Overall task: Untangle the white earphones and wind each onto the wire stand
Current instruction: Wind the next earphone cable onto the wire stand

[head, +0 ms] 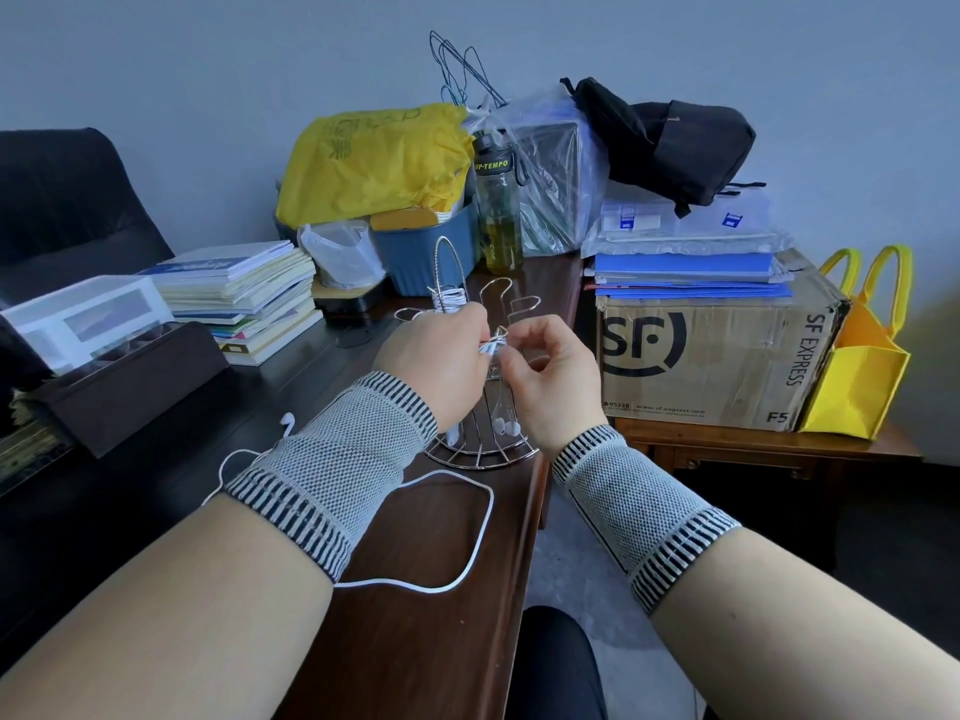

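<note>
A chrome wire stand [480, 452] with several looped arms stands at the dark desk's right edge. One white earphone cable is wound around its tall rear arm [448, 299]. My left hand [436, 356] and my right hand [550, 371] meet at a front arm and pinch a bundle of white cable [492, 348] there. Two white earbuds [506, 426] hang below my hands inside the stand. Another white earphone [287, 421] lies on the desk by my left wrist; its cable [475, 543] loops across the desk in front of the stand.
Stacked books [244, 298], a dark box [130, 376], a blue bin [426, 252], a yellow bag [374, 163] and a bottle [498, 215] crowd the desk behind the stand. A cardboard box [717, 356] and yellow tote [862, 366] sit on a side table at right.
</note>
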The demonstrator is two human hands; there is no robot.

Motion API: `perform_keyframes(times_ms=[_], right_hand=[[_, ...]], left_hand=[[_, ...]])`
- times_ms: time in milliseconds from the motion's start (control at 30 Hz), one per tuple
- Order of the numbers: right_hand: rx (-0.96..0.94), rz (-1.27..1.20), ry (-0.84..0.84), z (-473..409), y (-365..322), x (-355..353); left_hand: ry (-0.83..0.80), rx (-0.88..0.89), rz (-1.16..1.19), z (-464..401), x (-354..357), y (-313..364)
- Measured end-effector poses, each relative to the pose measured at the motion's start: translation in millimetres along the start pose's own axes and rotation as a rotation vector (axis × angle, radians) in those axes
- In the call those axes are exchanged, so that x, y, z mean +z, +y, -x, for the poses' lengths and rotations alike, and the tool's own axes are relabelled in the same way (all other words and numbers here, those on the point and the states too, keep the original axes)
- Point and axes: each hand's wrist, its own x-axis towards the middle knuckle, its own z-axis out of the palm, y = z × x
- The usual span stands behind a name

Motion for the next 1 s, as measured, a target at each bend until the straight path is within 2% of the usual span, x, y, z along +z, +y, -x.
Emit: perform_keyframes(times_ms=[167, 400, 800, 1000], right_hand=[[0.034, -0.031, 0.014, -5, -2, 1], [-0.027, 0.044, -0.041, -7, 0, -2], [-0.285, 0.253, -0.033, -9, 8, -8], [-0.236, 0.218, -0.043, -8, 8, -7]], left_hand=[[0.001, -0.002, -0.002, 0, -2, 1], [-0.012, -0.020, -0.019, -1, -4, 4], [-0.024, -0.025, -0.008, -1, -5, 4], [-0.012, -0.052, -0.007, 0, -4, 6]])
